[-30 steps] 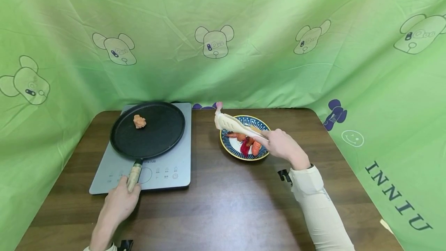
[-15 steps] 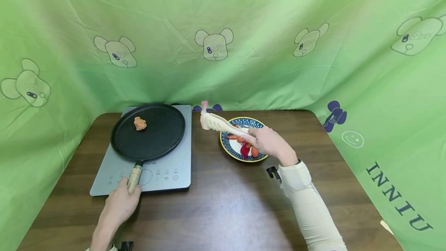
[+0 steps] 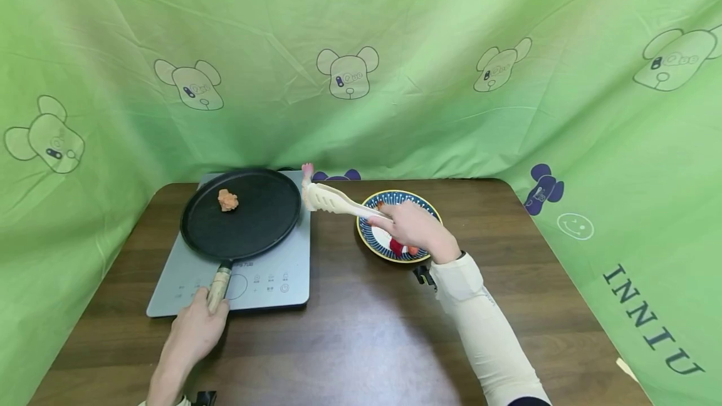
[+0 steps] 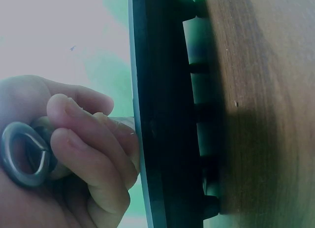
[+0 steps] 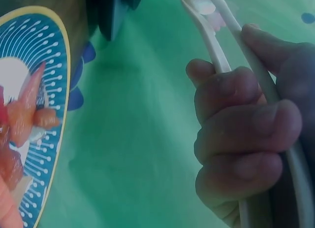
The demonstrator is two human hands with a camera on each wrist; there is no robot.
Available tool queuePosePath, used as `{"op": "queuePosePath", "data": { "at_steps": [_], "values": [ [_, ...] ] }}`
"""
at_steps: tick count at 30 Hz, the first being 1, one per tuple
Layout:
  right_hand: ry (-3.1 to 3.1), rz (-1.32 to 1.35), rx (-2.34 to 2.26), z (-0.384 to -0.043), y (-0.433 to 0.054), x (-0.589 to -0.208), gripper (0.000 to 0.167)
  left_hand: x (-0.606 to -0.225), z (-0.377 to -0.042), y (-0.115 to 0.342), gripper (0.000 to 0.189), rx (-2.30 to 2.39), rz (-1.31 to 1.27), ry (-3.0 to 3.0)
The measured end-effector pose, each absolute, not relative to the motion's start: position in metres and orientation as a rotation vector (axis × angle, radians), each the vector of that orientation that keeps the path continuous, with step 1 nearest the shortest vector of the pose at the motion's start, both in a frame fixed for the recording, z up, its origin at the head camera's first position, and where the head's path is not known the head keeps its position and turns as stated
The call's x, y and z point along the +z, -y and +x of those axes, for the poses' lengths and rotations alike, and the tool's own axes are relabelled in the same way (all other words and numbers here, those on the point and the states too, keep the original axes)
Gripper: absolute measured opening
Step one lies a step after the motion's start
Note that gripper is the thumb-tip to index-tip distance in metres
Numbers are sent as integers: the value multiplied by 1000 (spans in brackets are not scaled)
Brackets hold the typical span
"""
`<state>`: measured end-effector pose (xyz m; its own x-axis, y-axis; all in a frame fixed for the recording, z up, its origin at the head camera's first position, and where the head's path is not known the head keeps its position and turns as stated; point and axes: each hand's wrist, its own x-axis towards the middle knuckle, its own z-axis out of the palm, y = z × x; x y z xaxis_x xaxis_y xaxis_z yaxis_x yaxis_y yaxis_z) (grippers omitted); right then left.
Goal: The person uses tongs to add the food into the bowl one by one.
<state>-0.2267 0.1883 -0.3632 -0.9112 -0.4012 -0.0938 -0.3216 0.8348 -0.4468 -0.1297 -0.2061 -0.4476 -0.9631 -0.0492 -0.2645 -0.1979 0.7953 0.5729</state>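
My left hand (image 3: 197, 327) grips the wooden-look handle (image 3: 219, 287) of a round black frying pan (image 3: 259, 224); in the left wrist view the fingers curl round it beside a metal ring (image 4: 24, 154). One lumpy orange-brown food piece (image 3: 227, 200) lies in the pan. Cream tongs (image 3: 338, 202) are held in my right hand (image 3: 414, 227), above the plate. Between the tips of the tongs is a pale shrimp (image 3: 307, 187) with a pink tail, close to the pan's right edge. The right wrist view shows fingers wrapped round the tongs' arms.
Under the pan sits a grey induction cooktop (image 3: 282, 296) on a brown wooden table (image 3: 361, 343). A blue-patterned plate (image 3: 365, 240) with a yellow rim bears several red and orange food pieces (image 5: 22, 114). Green curtains (image 3: 350, 136) hang close behind the table.
My right hand has carried the tongs and shrimp leftward, from over the plate to the pan's right edge. The left hand and the pan stay in place.
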Motion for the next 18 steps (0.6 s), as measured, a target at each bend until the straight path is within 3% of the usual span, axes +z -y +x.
{"op": "queuePosePath", "data": {
  "at_steps": [18],
  "values": [
    [-3049, -800, -317, -235, -142, -370, 36, -447, -127, 205, 45, 913, -192, -2748]
  ]
}}
